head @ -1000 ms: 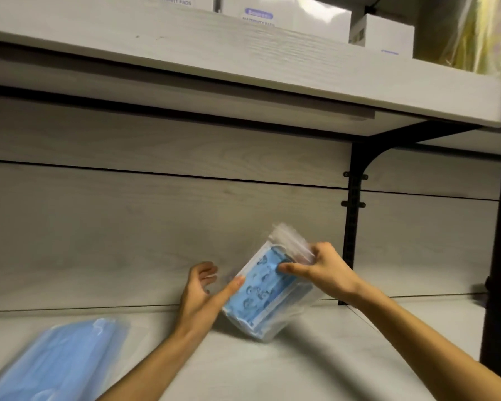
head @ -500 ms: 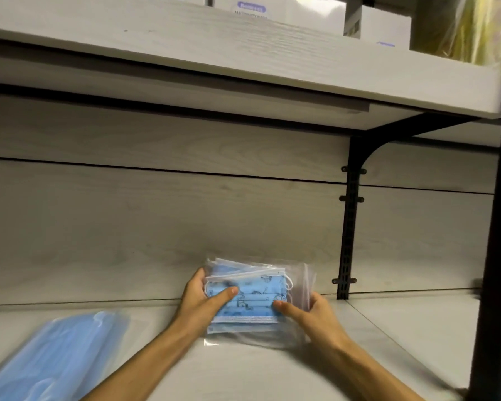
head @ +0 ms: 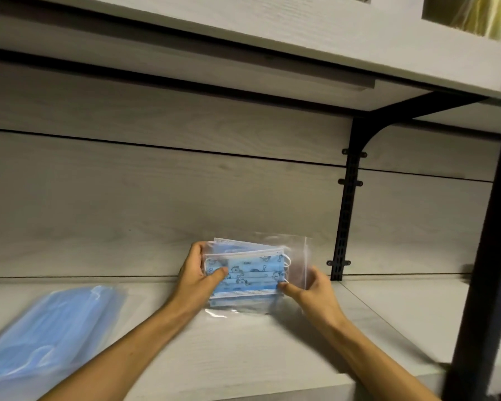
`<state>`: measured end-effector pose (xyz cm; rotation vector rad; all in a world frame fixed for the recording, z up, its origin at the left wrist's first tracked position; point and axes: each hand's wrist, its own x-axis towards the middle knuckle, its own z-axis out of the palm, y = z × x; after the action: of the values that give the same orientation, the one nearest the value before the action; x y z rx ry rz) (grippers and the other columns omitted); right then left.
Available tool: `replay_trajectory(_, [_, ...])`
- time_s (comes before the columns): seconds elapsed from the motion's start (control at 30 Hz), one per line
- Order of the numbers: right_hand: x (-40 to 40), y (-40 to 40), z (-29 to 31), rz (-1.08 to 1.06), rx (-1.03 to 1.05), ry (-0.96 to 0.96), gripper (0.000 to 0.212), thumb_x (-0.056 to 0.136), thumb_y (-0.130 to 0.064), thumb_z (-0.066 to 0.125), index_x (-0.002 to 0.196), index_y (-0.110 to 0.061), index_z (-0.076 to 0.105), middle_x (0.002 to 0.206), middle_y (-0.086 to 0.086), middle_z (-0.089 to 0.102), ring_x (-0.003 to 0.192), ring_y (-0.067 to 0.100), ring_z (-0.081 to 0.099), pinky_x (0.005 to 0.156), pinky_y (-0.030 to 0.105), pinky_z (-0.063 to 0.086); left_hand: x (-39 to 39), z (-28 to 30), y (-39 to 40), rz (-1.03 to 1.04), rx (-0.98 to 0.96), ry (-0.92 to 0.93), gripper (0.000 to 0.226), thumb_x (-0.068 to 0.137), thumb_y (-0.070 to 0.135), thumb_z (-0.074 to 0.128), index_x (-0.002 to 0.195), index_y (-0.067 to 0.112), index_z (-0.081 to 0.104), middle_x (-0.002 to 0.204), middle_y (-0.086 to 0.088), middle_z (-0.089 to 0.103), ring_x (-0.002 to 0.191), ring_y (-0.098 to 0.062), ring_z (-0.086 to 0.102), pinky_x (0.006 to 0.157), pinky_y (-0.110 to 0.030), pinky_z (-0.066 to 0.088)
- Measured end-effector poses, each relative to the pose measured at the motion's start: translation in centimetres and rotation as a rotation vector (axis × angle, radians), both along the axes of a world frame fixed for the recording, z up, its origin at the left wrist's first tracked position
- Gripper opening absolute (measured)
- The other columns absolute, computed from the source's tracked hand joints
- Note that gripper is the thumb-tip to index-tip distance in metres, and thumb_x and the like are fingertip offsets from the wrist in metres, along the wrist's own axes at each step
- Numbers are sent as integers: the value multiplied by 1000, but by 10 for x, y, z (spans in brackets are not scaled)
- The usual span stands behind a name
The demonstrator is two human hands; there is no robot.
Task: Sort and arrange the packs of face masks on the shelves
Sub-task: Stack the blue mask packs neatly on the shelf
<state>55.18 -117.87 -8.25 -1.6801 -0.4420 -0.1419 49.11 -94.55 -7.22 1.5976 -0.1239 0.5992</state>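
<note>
A clear plastic pack of blue patterned face masks (head: 252, 274) stands on its long edge on the grey wooden shelf (head: 272, 357), close to the back panel. My left hand (head: 198, 280) grips its left end, thumb across the front. My right hand (head: 313, 290) holds the right end, thumb on the lower front corner and fingers behind the bag. A second pack of plain blue masks (head: 52, 328) lies flat on the shelf at the far left, blurred.
An upper shelf (head: 301, 33) overhangs closely above. A black bracket and slotted upright (head: 347, 198) stand just right of the pack. A black post (head: 486, 256) runs down the right edge. Yellow wrapped goods (head: 475, 15) sit on the upper shelf.
The pack was tilted and held mostly by my right hand a second ago. Both hands have since turned it level and set it down upright on the shelf. The view has dropped slightly.
</note>
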Motion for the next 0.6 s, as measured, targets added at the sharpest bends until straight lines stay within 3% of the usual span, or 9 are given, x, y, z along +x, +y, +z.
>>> replay_trajectory(0.13, [-3, -1, 2, 50, 26, 57, 38, 84, -5, 77, 114, -15, 55, 106, 2, 73, 89, 7, 73, 75, 19, 57, 2, -5, 1, -37, -5, 108, 38, 88, 4, 73, 119, 15, 53, 110, -5, 73, 101, -21, 72, 83, -32, 60])
replay_trajectory(0.33, [1, 1, -4, 82, 123, 120, 42, 87, -14, 75, 124, -7, 57, 114, 13, 73, 103, 29, 72, 94, 49, 57, 1, -6, 0, -20, 18, 174, 32, 91, 7, 70, 116, 16, 53, 107, -1, 72, 99, -18, 72, 80, -28, 58])
replay_trajectory(0.47, [3, -2, -3, 40, 75, 65, 34, 91, 3, 64, 122, -9, 56, 111, 7, 71, 92, 12, 74, 76, 22, 59, 1, -5, 2, 33, 56, 128, 24, 91, 7, 71, 111, 13, 59, 101, -1, 76, 96, -21, 74, 84, -40, 61])
replay_trajectory(0.53, [5, -5, -2, 29, 67, 42, 43, 87, 9, 66, 123, -13, 54, 113, 5, 69, 94, 12, 73, 76, 21, 59, 2, -3, 2, 34, 9, 135, 27, 87, 9, 75, 111, 10, 60, 103, -5, 76, 95, -21, 74, 83, -37, 61])
replay_trajectory(0.6, [5, -5, -1, 32, 63, 41, 45, 84, 9, 69, 120, -14, 54, 115, 7, 69, 100, 17, 71, 82, 29, 60, 2, -2, 2, 4, -21, 167, 34, 84, 9, 79, 112, 9, 59, 104, -7, 76, 92, -20, 75, 76, -30, 61])
